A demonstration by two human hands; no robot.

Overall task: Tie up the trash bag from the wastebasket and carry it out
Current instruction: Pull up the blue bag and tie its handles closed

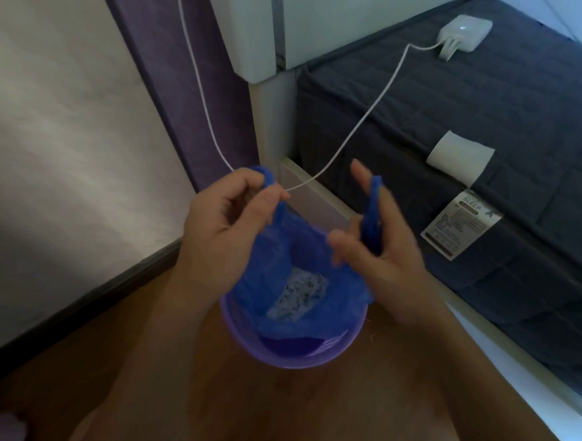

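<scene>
A blue trash bag (281,250) sits inside a small purple wastebasket (295,357) on the wooden floor. White crumpled paper (298,295) lies in the bag's bottom. My left hand (225,216) pinches the bag's left handle and holds it up above the rim. My right hand (383,250) has the right handle looped over its fingers, which are spread and blurred. The bag's mouth is stretched open between both hands.
A bed with a dark blue mattress (492,130) stands at the right, its white frame (318,194) close behind the basket. A white charger (465,30) lies on the mattress; its cable (356,129) hangs down just behind my hands. A pale wall (67,121) is at the left.
</scene>
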